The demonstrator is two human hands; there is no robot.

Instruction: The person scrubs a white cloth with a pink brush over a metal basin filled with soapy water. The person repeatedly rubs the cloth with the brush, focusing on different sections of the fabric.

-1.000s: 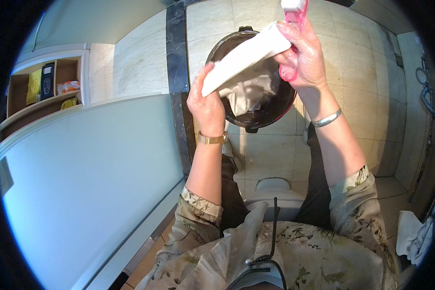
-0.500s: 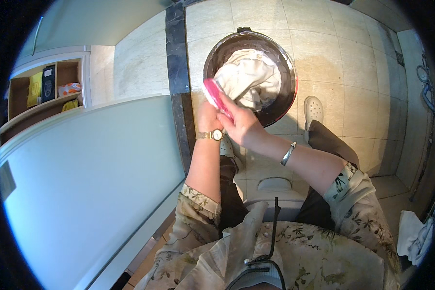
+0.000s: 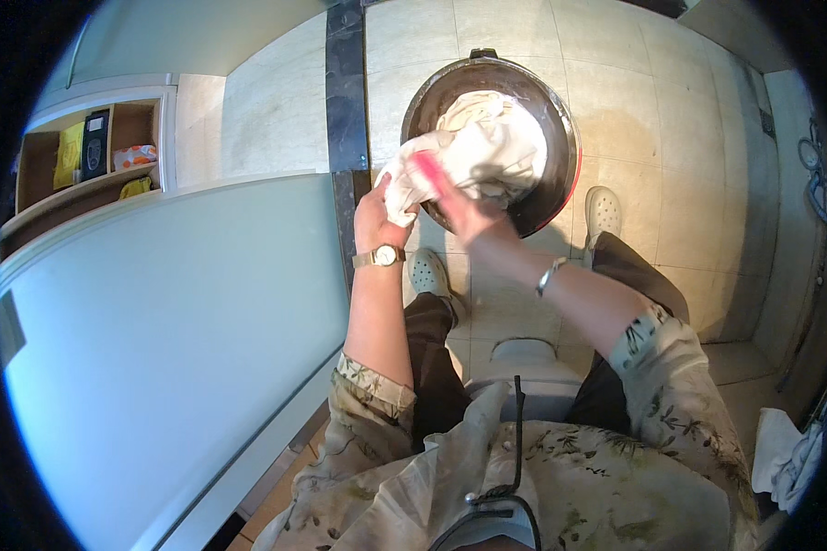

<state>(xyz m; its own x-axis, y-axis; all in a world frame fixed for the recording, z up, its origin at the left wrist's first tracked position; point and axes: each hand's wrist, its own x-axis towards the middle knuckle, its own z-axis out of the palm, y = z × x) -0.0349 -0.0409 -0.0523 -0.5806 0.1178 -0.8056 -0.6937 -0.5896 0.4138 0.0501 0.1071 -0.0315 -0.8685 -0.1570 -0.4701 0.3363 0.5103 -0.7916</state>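
The left hand [image 3: 372,218] is closed on a cream, creased fabric cloth [image 3: 402,191], likely soft and best gripped by its folds, while a pink oblong brush [image 3: 430,173] is held in the right hand [image 3: 476,217].

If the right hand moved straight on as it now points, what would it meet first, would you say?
Most likely the pale cloth at the left hand; the pink brush in the right hand appears over it, though blur leaves depth unclear.

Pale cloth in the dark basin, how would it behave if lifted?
Probably floppy: the pale cloth lies in loose folds. It may trail, since part is bunched at the left hand while most sits in the dark basin. Being crumpled, it seems unlikely to roll.
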